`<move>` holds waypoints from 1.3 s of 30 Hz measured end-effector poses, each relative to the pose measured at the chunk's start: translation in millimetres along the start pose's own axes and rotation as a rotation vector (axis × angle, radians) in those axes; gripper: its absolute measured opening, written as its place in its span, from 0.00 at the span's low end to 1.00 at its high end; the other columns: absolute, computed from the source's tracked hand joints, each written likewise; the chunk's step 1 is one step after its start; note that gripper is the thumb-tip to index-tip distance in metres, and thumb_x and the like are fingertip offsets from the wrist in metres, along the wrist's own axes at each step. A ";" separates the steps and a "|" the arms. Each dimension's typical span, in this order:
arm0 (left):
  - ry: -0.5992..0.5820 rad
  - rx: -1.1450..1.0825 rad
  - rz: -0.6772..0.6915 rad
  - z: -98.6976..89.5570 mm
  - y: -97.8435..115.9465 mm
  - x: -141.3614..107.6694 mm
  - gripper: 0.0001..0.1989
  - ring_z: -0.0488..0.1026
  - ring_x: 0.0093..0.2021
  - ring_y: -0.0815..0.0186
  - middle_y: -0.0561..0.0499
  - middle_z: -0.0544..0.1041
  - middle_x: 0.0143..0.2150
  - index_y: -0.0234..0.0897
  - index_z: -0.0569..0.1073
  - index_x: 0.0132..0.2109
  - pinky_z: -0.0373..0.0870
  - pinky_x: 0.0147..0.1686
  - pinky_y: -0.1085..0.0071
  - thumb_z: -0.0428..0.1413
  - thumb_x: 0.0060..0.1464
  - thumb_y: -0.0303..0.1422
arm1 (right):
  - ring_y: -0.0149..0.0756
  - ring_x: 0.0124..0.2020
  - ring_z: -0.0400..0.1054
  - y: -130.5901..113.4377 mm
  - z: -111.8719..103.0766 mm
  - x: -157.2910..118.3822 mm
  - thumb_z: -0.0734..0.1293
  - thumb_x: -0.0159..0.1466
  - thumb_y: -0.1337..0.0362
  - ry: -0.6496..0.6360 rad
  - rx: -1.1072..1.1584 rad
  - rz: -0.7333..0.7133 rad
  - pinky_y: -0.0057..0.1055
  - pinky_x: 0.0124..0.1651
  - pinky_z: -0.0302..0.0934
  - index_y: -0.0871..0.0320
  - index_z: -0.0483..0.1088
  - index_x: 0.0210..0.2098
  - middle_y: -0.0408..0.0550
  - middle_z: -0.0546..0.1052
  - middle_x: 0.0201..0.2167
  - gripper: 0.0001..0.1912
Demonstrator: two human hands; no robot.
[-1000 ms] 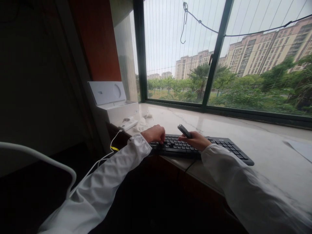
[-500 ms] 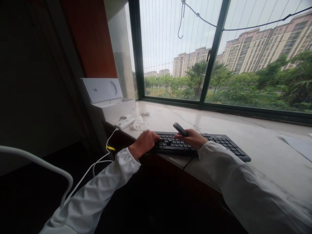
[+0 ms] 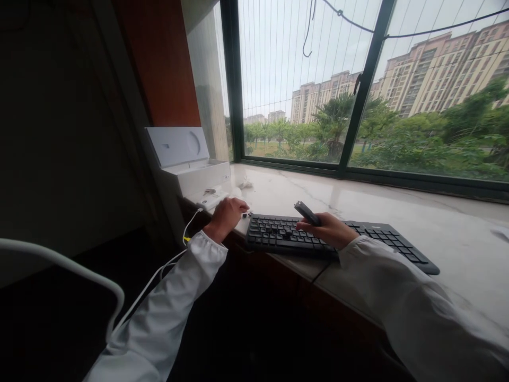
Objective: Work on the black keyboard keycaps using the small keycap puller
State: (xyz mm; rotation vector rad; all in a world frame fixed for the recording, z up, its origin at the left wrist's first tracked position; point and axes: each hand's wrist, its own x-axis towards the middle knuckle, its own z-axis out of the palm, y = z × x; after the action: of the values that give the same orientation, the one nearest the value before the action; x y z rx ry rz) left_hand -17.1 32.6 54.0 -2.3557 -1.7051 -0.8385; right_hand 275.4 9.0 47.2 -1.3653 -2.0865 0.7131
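principally, the window stands behind a pale stone sill. the black keyboard lies along the sill's front edge, keys up. it is probably light, stiff and fairly smooth; grip it by both short ends, clear of the keys. a white box sits open at the far left. the right hand is closed around a black tool, above the keys; its body looks rigid, best gripped mid-length. the left hand is beside the keyboard's left end, fingers curled together; whether they grip anything cannot be told. small dark pieces lie near its fingertips, likely hard, light and easily dropped. faint marks on keyboard and box are too small to read; no brand is legible.
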 end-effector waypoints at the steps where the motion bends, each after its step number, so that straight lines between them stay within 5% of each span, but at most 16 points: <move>1: -0.013 0.014 -0.035 0.8 -8.7 3.7 0.09 0.75 0.43 0.62 0.48 0.80 0.39 0.41 0.79 0.40 0.68 0.47 0.69 0.55 0.54 0.33 | 0.36 0.27 0.63 -0.3 0.2 -0.1 0.64 0.53 0.43 -0.001 -0.002 -0.002 0.31 0.33 0.55 0.61 0.76 0.34 0.44 0.69 0.21 0.27; 9: -0.119 0.067 -0.107 31.7 -30.3 11.7 0.10 0.74 0.44 0.60 0.48 0.79 0.41 0.42 0.79 0.40 0.68 0.45 0.69 0.58 0.50 0.37 | 0.35 0.27 0.62 -0.2 0.8 -0.7 0.64 0.53 0.42 -0.003 -0.017 0.000 0.31 0.33 0.54 0.61 0.75 0.33 0.43 0.67 0.21 0.27; 15: -0.001 0.027 -0.111 33.7 -29.6 1.0 0.08 0.75 0.40 0.61 0.49 0.80 0.37 0.42 0.78 0.37 0.68 0.41 0.70 0.56 0.53 0.37 | 0.36 0.28 0.63 -0.2 1.1 -0.8 0.64 0.53 0.43 0.002 -0.013 0.010 0.31 0.33 0.55 0.61 0.75 0.34 0.44 0.69 0.22 0.26; 21: 0.180 -0.196 -0.006 10.1 3.9 -19.9 0.08 0.76 0.35 0.65 0.51 0.79 0.37 0.39 0.74 0.39 0.69 0.38 0.71 0.58 0.52 0.37 | 0.34 0.26 0.61 -2.1 3.4 -1.2 0.63 0.54 0.42 -0.008 -0.035 -0.004 0.31 0.33 0.55 0.60 0.74 0.31 0.43 0.68 0.21 0.26; 27: 0.180 -0.331 0.087 -1.6 41.2 -39.2 0.19 0.74 0.29 0.69 0.55 0.79 0.39 0.44 0.71 0.48 0.70 0.36 0.72 0.62 0.47 0.35 | 0.35 0.26 0.61 -6.2 4.5 -3.4 0.63 0.54 0.42 0.010 -0.042 -0.009 0.31 0.33 0.55 0.61 0.75 0.31 0.43 0.68 0.21 0.26; 39: 0.131 -0.349 0.179 4.9 46.0 -38.3 0.10 0.71 0.31 0.70 0.53 0.77 0.39 0.42 0.76 0.41 0.69 0.37 0.73 0.60 0.50 0.37 | 0.35 0.26 0.61 -11.5 4.8 -4.9 0.64 0.55 0.45 -0.004 -0.051 -0.021 0.32 0.33 0.55 0.61 0.75 0.32 0.44 0.68 0.21 0.24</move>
State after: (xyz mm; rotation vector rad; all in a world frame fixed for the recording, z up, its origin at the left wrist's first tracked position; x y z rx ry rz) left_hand 18.1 -14.3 41.1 -2.5489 -1.3656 -1.3130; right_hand 266.4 -0.2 50.9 -1.3684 -2.1325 0.6591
